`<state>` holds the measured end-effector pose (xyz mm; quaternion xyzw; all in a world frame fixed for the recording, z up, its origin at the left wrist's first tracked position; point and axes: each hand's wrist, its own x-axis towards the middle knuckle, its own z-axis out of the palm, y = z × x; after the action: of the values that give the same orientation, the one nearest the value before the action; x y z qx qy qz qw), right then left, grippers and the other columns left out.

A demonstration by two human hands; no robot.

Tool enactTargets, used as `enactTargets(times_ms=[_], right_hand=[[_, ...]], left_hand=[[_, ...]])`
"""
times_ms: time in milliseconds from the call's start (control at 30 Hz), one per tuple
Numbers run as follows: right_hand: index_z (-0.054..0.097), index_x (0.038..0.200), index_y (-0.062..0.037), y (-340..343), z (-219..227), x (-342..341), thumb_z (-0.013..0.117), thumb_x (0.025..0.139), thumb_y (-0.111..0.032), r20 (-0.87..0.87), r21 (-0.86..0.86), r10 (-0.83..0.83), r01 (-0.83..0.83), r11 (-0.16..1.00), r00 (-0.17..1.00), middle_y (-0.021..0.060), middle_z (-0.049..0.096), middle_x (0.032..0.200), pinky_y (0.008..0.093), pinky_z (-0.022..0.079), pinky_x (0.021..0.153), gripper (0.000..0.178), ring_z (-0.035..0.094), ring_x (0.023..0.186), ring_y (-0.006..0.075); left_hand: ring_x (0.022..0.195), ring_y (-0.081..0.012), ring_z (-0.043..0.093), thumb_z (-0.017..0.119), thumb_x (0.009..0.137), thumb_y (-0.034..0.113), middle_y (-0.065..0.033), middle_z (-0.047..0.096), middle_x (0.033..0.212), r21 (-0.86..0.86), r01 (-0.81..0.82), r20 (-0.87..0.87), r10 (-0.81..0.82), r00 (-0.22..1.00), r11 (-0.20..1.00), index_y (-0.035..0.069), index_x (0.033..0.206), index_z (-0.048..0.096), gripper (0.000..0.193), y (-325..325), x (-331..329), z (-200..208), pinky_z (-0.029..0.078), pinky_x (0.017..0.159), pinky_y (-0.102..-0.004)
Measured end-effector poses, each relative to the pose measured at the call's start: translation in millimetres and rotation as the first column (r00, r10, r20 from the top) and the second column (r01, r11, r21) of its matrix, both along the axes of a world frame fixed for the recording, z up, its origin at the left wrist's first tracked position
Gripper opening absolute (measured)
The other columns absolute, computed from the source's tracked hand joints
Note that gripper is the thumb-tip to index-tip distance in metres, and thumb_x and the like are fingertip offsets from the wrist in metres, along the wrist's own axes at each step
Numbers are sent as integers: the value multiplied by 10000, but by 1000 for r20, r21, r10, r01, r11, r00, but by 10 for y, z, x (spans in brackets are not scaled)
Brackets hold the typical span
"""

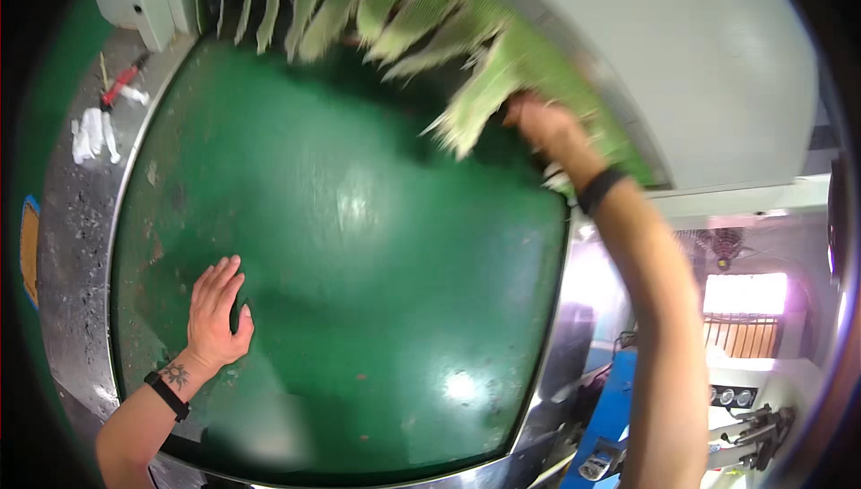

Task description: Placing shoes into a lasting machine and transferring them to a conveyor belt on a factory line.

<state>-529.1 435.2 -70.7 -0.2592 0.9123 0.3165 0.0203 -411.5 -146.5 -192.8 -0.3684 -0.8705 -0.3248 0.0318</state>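
My left hand [217, 320] rests on the green conveyor belt [350, 247], fingers stretched out, with nothing in it. A dark band circles that wrist. My right hand [541, 123] reaches far forward to the right part of a fringed green strip curtain [489, 95]. Motion smears its fingers and the strips partly hide them, so I cannot tell whether it grips anything. The strips are frayed at their lower ends and hang over the far edge of the belt.
A metal side rail [76, 247] runs along the left, with a red-handled tool [121, 81] and crumpled white scraps [92, 135] on it. A pale machine cover [717, 59] stands behind the curtain. At the lower right are a blue panel [603, 417] and machine fittings [758, 435].
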Motion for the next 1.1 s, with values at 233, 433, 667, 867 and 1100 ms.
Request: enactTargets(times_ms=[233,433,667,867,1100], right_hand=[[525,1088,-18,-1615,1212,2892,736,784,-267,85,-593,-543,480,646,835,184,620,890,436,527,615,446,623,689,383],[656,815,48,-2761,2356,5187,745,768,-135,610,-792,-762,199,-578,217,28,638,707,256,461,553,209,558,622,81],[607,1076,6,-3619,3311,5933,723,763,-170,461,-826,-35,443,348,887,162,649,991,277,547,692,378,658,785,294],[607,1115,-59,-3891,3232,7257,604,826,-126,-150,-915,-249,-39,402,957,196,581,1223,489,431,991,296,554,1124,417],[362,1371,37,-4497,2538,8305,751,752,-131,659,-576,-515,-72,-814,548,185,514,1294,373,361,1043,750,487,1206,267]], left_hand=[[1225,-357,489,590,710,155,-186,530,1303,-29,-31,-31,30,999,999,-18,1119,575,444,-115,290,39,377,1053,-476],[1091,-345,612,426,892,672,-279,588,1199,96,81,995,-98,11,992,-71,1286,475,842,449,983,1564,497,946,-411],[1127,-296,591,464,884,655,-172,552,1308,354,65,599,-173,-782,933,-5,1358,439,813,560,2900,2622,462,996,-443],[1049,-296,628,573,896,263,-177,631,1152,339,-204,792,-396,-464,918,-32,1259,507,473,235,3939,2703,497,962,-442],[1023,-309,614,650,697,104,-187,570,1194,632,60,771,-618,-151,773,-18,1392,287,794,501,4877,3029,512,910,-418]])
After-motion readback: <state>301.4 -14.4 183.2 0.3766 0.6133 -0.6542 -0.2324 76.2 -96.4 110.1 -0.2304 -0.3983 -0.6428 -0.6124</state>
